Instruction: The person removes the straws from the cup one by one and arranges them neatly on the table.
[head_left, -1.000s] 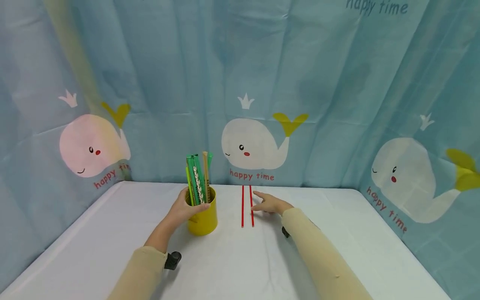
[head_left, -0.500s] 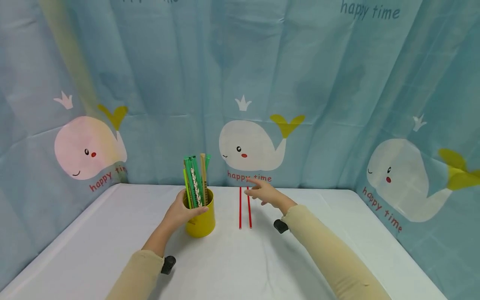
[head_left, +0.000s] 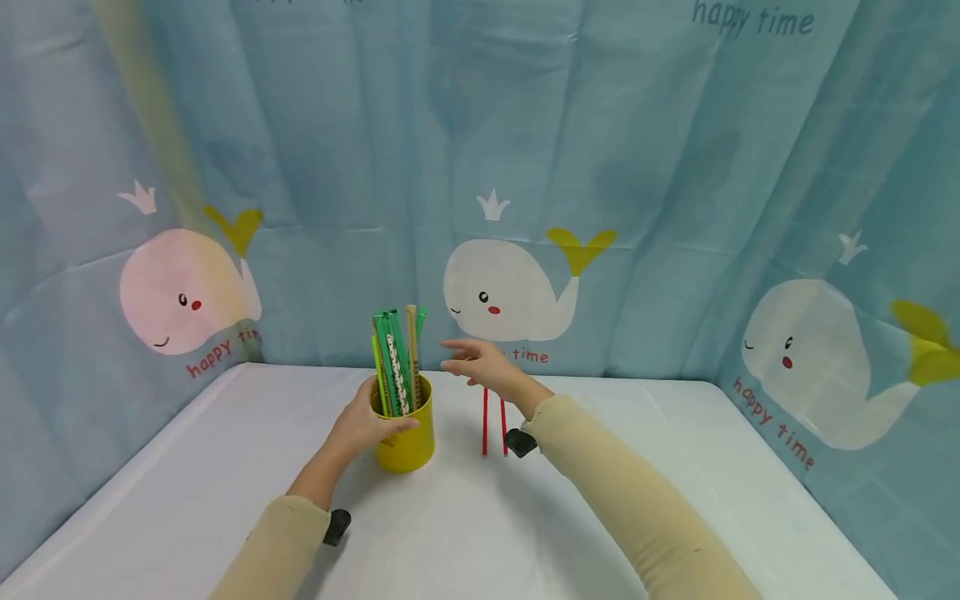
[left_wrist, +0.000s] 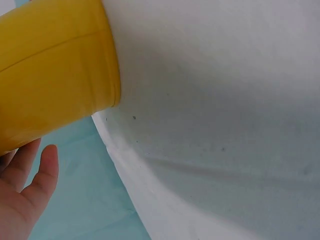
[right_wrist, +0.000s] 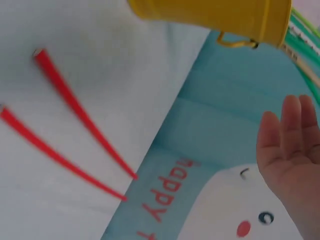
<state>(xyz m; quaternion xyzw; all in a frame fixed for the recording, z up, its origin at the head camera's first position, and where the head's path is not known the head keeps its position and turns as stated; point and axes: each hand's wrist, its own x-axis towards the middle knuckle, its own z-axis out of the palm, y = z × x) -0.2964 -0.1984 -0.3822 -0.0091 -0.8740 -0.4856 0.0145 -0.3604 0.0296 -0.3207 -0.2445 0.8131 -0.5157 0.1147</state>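
A yellow bucket-like pot (head_left: 405,446), with a small side handle in the right wrist view, stands upright on the white table. My left hand (head_left: 365,427) grips its left side near the rim, thumb across the front. Out of the pot rise several thin green sticks (head_left: 394,354), a white one with dark spots (head_left: 398,375) and a tan one (head_left: 412,350). To the pot's right, my right hand (head_left: 487,369) hovers in the air, fingers extended towards the sticks and holding nothing. Behind its wrist, two thin red sticks (right_wrist: 82,115) lie side by side on the table, partly hidden in the head view.
The white-covered table (head_left: 600,483) ends at a blue curtain (head_left: 660,275) printed with whales. A black wrist camera (head_left: 337,527) is on the left wrist, and another black camera (head_left: 520,442) is on the right.
My right hand has lifted from beside the red sticks and moved left across them towards the pot. The red sticks stay on the table. My left hand keeps its grip.
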